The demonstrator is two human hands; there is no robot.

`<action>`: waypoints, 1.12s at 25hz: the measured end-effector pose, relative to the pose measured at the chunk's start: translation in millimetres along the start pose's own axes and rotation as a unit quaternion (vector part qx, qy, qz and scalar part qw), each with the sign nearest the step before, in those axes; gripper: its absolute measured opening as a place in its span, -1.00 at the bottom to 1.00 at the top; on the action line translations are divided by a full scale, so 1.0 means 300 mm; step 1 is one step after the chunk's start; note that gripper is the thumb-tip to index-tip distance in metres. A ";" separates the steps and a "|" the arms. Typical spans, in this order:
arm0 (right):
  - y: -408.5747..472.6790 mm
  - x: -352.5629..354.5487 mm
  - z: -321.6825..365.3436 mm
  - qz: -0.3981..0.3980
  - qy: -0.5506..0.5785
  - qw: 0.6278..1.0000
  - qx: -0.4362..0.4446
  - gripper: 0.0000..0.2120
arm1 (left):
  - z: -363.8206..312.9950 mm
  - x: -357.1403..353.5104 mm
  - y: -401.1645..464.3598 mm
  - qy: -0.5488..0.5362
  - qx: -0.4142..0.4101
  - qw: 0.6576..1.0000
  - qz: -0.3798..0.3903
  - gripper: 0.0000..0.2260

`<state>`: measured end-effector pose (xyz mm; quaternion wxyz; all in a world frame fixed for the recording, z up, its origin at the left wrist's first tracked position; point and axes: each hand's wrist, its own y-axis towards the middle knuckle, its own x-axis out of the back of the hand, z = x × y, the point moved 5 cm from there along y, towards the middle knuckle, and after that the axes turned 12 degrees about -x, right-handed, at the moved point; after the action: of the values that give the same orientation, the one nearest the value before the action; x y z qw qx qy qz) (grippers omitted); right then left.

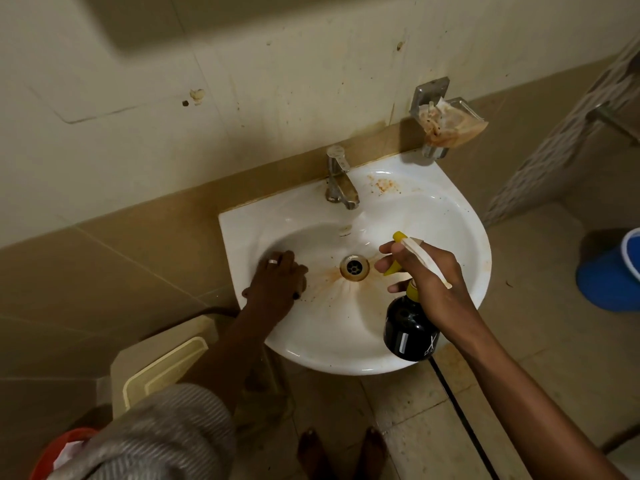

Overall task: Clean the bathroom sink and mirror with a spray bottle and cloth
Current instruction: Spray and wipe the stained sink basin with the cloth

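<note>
The white sink (pixel 460 216) has orange-brown stains round its drain (pixel 354 268) and by the tap. My left hand (pixel 273 289), with a ring on one finger, lies palm down in the left of the basin. Its fingers curl over a small brownish cloth (pixel 302 277), which is mostly hidden. My right hand (pixel 433 275) grips a spray bottle (pixel 410 327) with a black body and a yellow and white head. It hangs over the right of the basin, nozzle aimed at the bowl, a finger on the trigger.
A metal tap (pixel 341 181) stands at the back of the sink. A wall soap dish (pixel 446 123) holds a stained plastic bag. A blue bucket (pixel 613 271) is at the right, a beige bin (pixel 162 365) and a red tub (pixel 65 448) at the lower left.
</note>
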<state>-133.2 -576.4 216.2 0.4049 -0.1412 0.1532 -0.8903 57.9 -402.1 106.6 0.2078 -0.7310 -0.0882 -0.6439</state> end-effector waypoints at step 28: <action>-0.053 0.084 0.023 -0.028 0.029 0.999 0.005 -0.76 | -0.376 -0.016 -0.043 -0.771 0.175 0.611 0.047 -0.78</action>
<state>-157.5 -586.8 231.8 0.3760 -0.1174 0.1562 -0.9058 -50.1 -437.0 114.0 0.2169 -0.9105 -0.2926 0.1956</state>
